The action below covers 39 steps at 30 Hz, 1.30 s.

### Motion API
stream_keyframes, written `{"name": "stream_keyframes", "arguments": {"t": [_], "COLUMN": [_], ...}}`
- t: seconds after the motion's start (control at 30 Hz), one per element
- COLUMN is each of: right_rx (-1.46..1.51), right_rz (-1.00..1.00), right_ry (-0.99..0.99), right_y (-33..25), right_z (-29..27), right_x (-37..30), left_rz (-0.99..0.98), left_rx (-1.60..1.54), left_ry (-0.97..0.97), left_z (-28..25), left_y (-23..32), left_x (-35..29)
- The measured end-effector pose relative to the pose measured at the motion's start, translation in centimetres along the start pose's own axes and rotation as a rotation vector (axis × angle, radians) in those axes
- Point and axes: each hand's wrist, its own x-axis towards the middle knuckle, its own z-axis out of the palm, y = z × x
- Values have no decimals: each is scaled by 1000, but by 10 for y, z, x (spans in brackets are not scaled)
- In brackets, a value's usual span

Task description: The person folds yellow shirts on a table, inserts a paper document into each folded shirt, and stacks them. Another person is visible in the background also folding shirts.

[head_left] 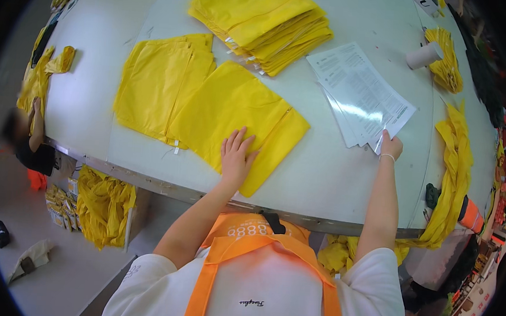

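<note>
My left hand [236,157] lies flat, fingers spread, on a folded yellow fabric piece [232,112] near the front edge of the white table [333,181]. My right hand [390,147] pinches the near corner of a small stack of printed white paper sheets [357,92]. Beside the folded piece, to its left, lies another flat yellow fabric piece [155,83]. A tall pile of folded yellow fabric [262,21] sits farther back.
A white paper roll [422,55] and crumpled yellow fabric [447,63] lie at the far right. More yellow fabric [454,172] hangs over the right edge. Yellow bags [103,206] stand under the table. Another person [31,136] is at the left.
</note>
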Motion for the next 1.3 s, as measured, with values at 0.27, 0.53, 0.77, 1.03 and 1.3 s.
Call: {"name": "stream_keyframes", "arguments": {"t": [0.27, 0.53, 0.77, 1.03, 1.3], "right_rx": [842, 785, 963, 1052, 1010], "right_rz": [-122, 194, 272, 196, 155], "right_ry": [-22, -968, -791, -917, -902], "right_y": [21, 80, 88, 27, 12], "right_z": [-65, -135, -84, -2, 3], "right_x": [-26, -156, -206, -298, -320], "left_rz": [10, 27, 267, 269, 138], "left_rx": [-122, -205, -113, -166, -275], "left_ry": [176, 154, -26, -85, -5], "left_z": [3, -34, -28, -1, 3], "left_y": [-9, 13, 43, 65, 49], "left_x": [1, -1, -25, -50, -52]}}
